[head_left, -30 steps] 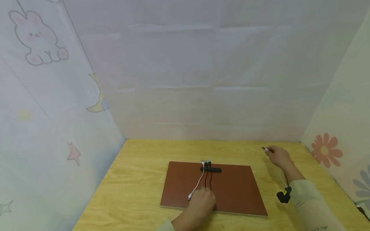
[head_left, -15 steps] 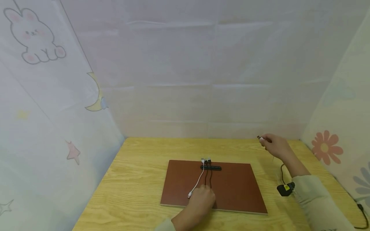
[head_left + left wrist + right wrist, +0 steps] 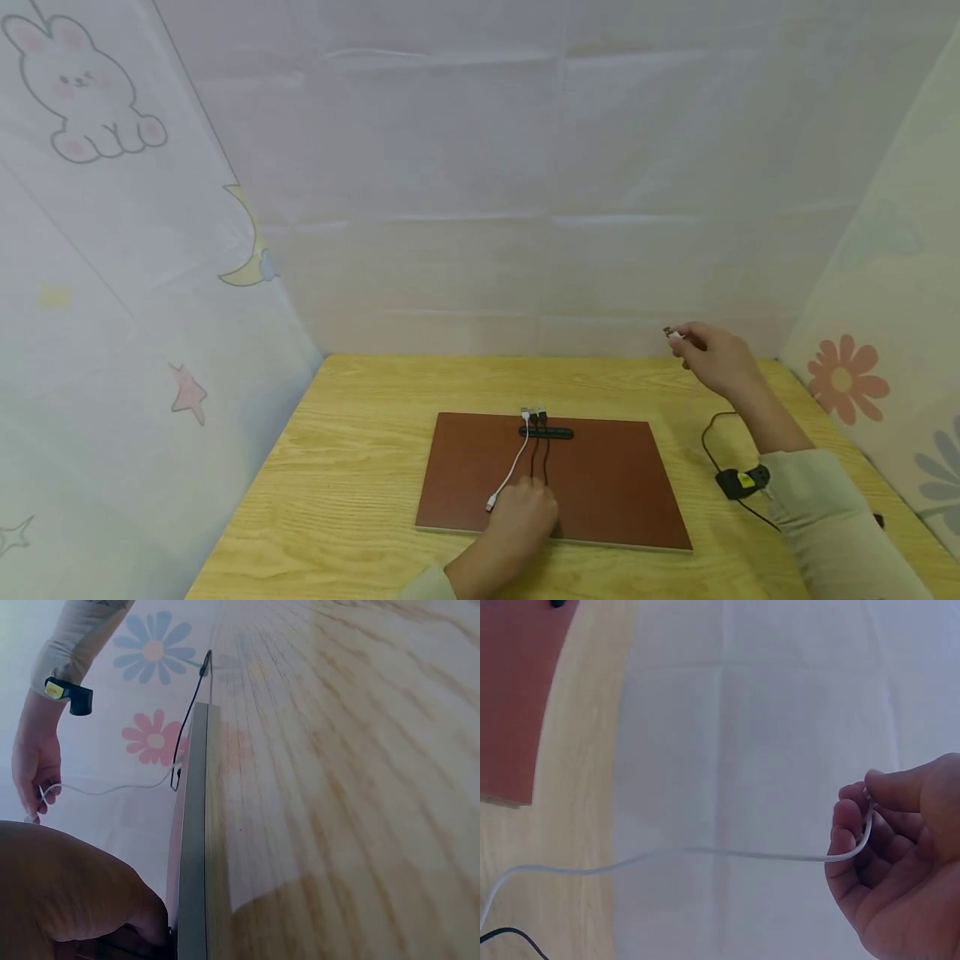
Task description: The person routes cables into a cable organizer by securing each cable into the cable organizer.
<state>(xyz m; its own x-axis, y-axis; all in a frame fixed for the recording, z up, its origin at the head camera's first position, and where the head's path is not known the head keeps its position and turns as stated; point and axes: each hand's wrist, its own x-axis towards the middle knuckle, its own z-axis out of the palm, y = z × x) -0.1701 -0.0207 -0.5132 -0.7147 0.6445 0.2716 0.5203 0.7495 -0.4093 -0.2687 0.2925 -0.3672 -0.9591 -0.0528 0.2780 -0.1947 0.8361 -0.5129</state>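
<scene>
My right hand [image 3: 720, 360] is raised above the far right of the table. Its thumb and fingers pinch a USB plug [image 3: 674, 334] of a white cable [image 3: 765, 856], which trails down from it. My left hand [image 3: 521, 517] rests curled on the near edge of a reddish-brown board [image 3: 615, 487]. Two black cables [image 3: 546, 462] run under its fingers, their lower ends hidden. Near the board's far edge is a black cable clip [image 3: 555, 433], where several USB plugs [image 3: 534, 414] stand side by side. A short white cable [image 3: 513, 468] runs from there toward the left hand.
A wooden table [image 3: 337, 467] lies under the board. At the right sleeve is a black wrist device [image 3: 742, 481] with a yellow label. Beside it a thin black cable [image 3: 707, 442] loops on the table. Printed sheets [image 3: 450, 208] form walls behind and at both sides.
My right hand has risen and moved slightly away with the white cable's plug. A black cable loop at the right shows more. The left hand keeps its place on the board.
</scene>
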